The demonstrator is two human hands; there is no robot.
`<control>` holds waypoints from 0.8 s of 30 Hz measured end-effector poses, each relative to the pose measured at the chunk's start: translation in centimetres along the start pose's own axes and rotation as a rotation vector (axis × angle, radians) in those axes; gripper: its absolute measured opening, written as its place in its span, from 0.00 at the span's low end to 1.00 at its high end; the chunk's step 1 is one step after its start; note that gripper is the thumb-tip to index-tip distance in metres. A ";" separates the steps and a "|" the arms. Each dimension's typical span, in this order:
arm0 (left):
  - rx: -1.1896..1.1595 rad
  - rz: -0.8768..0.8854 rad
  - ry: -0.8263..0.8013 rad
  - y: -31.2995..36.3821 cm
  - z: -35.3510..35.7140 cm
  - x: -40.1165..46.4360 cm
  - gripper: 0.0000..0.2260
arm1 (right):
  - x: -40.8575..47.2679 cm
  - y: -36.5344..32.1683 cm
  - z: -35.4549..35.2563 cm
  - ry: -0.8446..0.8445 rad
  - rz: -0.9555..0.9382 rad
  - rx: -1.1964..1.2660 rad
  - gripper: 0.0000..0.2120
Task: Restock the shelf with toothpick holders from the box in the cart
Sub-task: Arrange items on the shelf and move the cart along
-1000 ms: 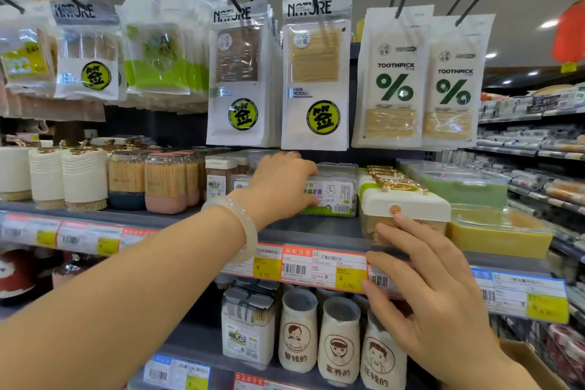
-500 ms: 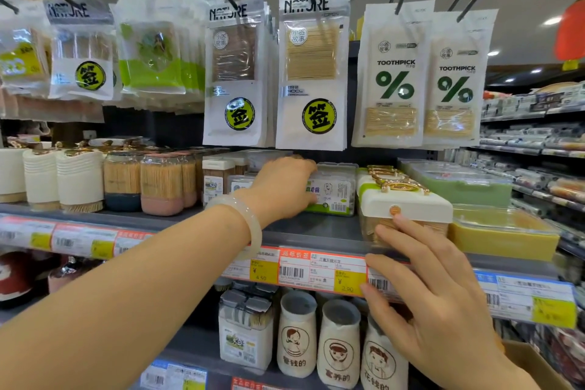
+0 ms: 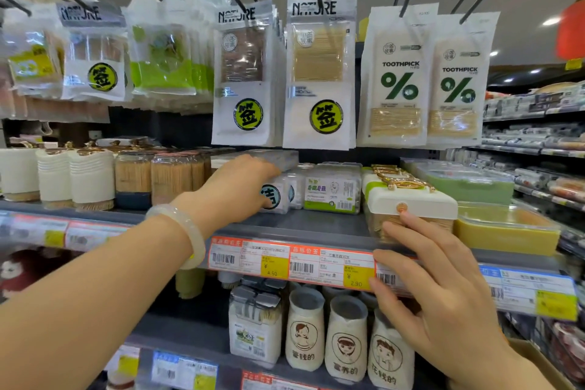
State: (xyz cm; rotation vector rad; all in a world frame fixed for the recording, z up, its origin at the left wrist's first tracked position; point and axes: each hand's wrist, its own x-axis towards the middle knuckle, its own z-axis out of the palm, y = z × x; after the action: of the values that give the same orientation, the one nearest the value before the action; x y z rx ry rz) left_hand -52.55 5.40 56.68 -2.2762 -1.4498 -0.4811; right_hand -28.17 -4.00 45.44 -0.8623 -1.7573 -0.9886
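- White-lidded toothpick holder with gold handle, at 3 o'clock of frame centre, front of a row on the shelf, right at the front lip.
- Right hand at 5 o'clock, fingers spread and straight, fingertips touching holder's front face just under the round button; not gripping, looks like pressing or squaring it up.
- Left hand near centre, fingers curled over a clear floss-pick pack with round teal label; thumb side hidden, grip looks like a hold from above.
- Pale bangle on left wrist at 8 o'clock.
- Green-label floss box between the two hands, just beside the clear pack.
- Toothpick jars and white ribbed holders at 9 o'clock on same shelf.
- Hanging toothpick bags at 12 o'clock, bottoms low over left hand.
- Cartoon ceramic holders at 6 o'clock, lower shelf.
- Cardboard box corner at 4 o'clock; cart not visible.
- Risks, judged: holder close to lip, uneven push could tip it off onto ceramic holders below.
- Left hand lifting could snag hanging bags or knock neighbouring floss box.
- Shoving holder too hard could jam the row behind.
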 end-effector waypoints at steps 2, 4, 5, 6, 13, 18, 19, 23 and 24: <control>-0.017 -0.008 0.005 0.0 0.2 0.2 0.25 | 0.0 0.0 0.0 -0.006 -0.002 0.002 0.11; -0.039 -0.002 0.016 0.0 0.3 0.3 0.24 | 0.0 0.0 0.0 -0.008 -0.001 0.006 0.11; -0.045 0.005 0.027 0.1 0.3 0.3 0.24 | 0.0 -0.1 -0.1 -0.006 0.000 0.008 0.11; -0.047 0.011 0.038 0.2 0.4 0.3 0.23 | 0.0 -0.1 -0.1 -0.005 0.001 0.011 0.11; -0.047 0.003 0.052 0.6 0.5 0.6 0.21 | 0.0 -0.2 -0.1 -0.015 0.014 0.010 0.11; -0.231 -0.005 0.086 1.0 0.2 -0.4 0.25 | 0.1 -0.4 -0.2 -0.018 0.010 -0.030 0.13; -0.277 -0.006 0.123 1.1 0.0 -1.0 0.25 | 0.1 -0.4 -0.2 -0.015 0.007 -0.034 0.13; -0.364 0.093 0.410 3.3 -0.6 -5.8 0.16 | 0.1 -0.4 0.0 -0.008 -0.004 -0.055 0.13; -0.371 0.175 0.482 4.3 -0.5 -7.4 0.14 | 0.1 -0.4 0.0 -0.010 -0.009 -0.061 0.13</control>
State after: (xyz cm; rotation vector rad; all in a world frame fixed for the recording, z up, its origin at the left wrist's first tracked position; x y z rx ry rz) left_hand -51.66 -2.29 52.87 -2.3008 -0.9735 -1.2271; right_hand -28.50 -4.19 45.40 -0.8995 -1.7483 -1.0509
